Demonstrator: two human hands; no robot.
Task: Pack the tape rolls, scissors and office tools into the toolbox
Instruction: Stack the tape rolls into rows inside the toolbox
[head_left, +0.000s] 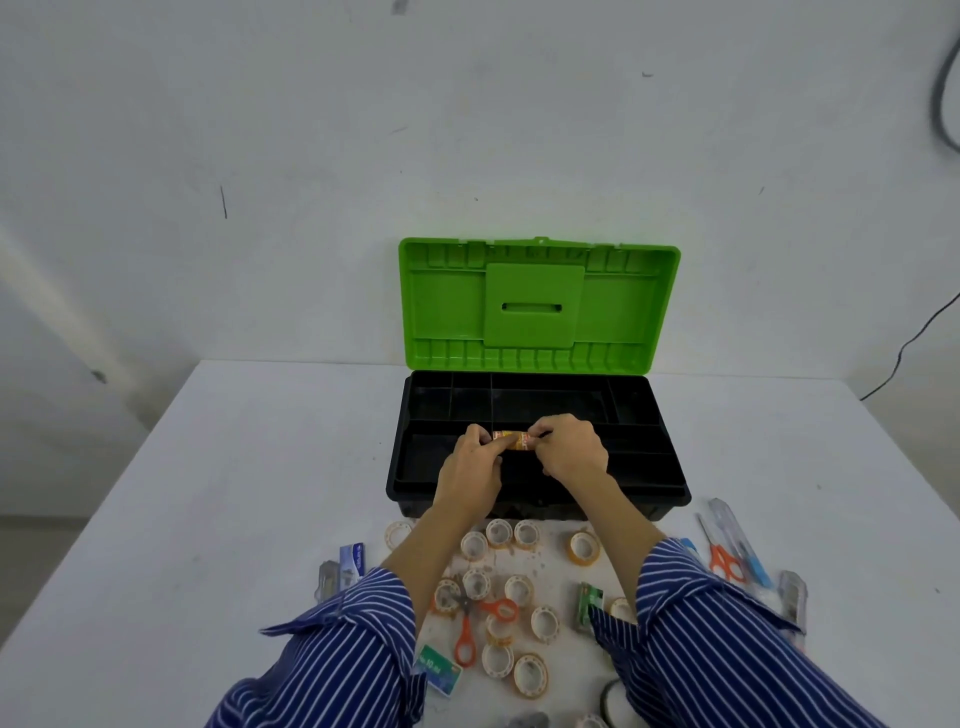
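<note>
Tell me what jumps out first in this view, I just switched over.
The bright green lid of the open toolbox stands upright at the back of the white table. Over the black tray, the left hand and right hand pinch a small orange-labelled item between them. Nearer the person, many tape rolls and orange-handled scissors lie scattered between the striped sleeves.
</note>
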